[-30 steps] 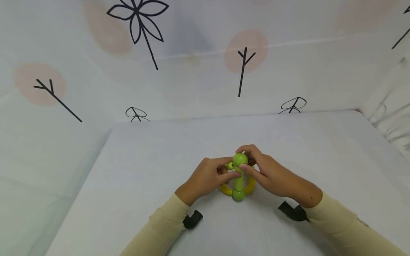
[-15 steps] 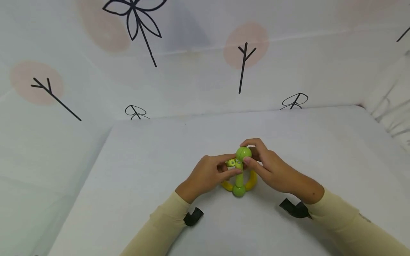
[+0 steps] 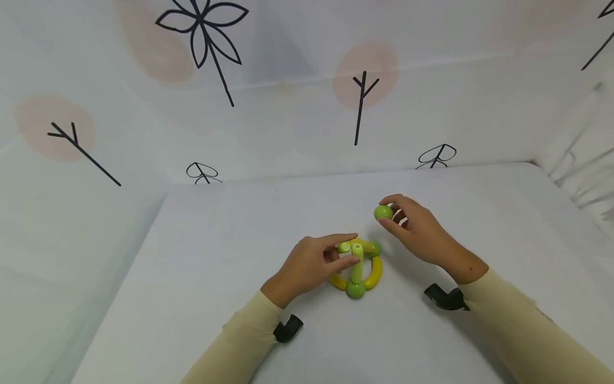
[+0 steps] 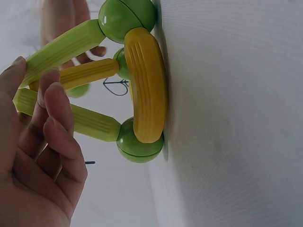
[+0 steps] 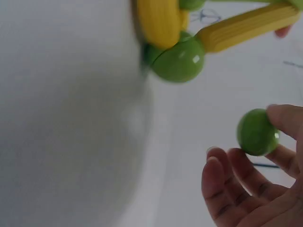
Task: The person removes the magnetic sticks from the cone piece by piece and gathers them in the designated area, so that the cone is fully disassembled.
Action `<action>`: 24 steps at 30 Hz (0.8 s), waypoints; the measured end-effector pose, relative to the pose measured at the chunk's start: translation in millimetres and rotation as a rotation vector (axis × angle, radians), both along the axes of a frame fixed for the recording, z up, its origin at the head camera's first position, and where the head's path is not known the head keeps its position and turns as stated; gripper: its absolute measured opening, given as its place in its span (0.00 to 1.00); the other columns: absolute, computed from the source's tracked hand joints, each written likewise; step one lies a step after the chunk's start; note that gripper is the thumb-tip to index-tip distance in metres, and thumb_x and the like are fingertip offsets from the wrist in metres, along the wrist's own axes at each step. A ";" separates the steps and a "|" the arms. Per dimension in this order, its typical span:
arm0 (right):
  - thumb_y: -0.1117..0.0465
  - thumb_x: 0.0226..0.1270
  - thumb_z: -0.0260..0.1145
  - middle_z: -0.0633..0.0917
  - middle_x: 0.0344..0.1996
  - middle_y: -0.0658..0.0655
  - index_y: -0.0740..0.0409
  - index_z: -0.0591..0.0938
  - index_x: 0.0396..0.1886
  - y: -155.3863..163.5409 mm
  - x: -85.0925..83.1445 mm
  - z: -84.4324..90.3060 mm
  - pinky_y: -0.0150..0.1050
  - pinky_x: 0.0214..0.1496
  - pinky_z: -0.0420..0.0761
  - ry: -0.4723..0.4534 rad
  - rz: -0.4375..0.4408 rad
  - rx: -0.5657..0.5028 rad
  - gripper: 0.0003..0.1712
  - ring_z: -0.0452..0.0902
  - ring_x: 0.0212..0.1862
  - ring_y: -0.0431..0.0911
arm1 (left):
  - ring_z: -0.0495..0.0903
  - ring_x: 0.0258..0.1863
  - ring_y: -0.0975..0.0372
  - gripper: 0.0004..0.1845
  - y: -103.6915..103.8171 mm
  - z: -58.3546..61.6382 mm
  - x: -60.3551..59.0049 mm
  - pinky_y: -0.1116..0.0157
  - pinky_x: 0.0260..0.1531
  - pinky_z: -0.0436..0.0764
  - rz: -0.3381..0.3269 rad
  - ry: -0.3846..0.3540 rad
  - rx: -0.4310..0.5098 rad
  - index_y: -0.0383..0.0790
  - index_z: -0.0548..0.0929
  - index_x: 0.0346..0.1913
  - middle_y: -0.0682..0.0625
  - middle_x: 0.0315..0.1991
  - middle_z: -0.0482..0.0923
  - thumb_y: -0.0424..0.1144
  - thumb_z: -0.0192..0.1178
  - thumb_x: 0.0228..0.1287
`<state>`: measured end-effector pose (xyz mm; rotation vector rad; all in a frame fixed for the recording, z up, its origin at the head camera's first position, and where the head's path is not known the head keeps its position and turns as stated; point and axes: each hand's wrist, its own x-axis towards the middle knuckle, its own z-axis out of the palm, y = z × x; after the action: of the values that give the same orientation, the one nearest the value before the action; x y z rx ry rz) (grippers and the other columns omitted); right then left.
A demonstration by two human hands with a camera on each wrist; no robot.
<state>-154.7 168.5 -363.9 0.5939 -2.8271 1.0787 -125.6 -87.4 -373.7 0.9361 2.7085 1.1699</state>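
Observation:
My left hand (image 3: pixel 314 266) holds two light green rods (image 4: pixel 66 49) near their upper ends, thumb on one and fingers by the other. Together with a straight yellow rod (image 4: pixel 90 73), they lean inward above a ring of curved yellow pieces (image 3: pixel 374 274) joined by green balls (image 3: pixel 356 289), which stands on the table. The rods' top ends are bare in the head view. Off to the right and farther back, my right hand (image 3: pixel 419 234) pinches a loose green ball (image 3: pixel 383 213) between thumb and fingertips, apart from the toy. Part of the ring is hidden behind my left hand.
The white table (image 3: pixel 230 229) runs back to a pale cloth wall (image 3: pixel 288 122) printed with black plant drawings and pink spots. Black straps (image 3: pixel 288 328) hang at both wrists, close over the tabletop.
The green ball has come off the tops of the rods and moved right and back with my right hand. My left hand has stayed at the rods.

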 end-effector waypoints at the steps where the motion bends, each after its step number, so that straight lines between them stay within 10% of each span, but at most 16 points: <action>1: 0.57 0.75 0.62 0.81 0.45 0.60 0.61 0.72 0.62 2.8 -3.1 -3.5 0.43 0.42 0.81 -0.019 -0.009 0.016 0.21 0.80 0.44 0.51 | 0.71 0.20 0.72 0.26 -0.3 -0.5 0.2 0.75 0.22 0.70 -0.001 -0.002 -0.003 0.50 0.81 0.64 0.60 0.22 0.77 0.52 0.67 0.64; 24: 0.69 0.69 0.64 0.82 0.50 0.64 0.63 0.77 0.62 21.4 -22.8 -31.9 0.42 0.42 0.79 -0.131 -0.003 0.155 0.22 0.77 0.43 0.50 | 0.72 0.21 0.71 0.26 -1.2 -2.1 -0.2 0.74 0.22 0.71 -0.008 0.006 -0.009 0.51 0.80 0.65 0.60 0.22 0.77 0.52 0.67 0.65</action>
<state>-177.5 189.9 -395.7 0.5487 -3.0444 0.9371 -125.8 -88.5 -375.8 0.9498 2.7093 1.1541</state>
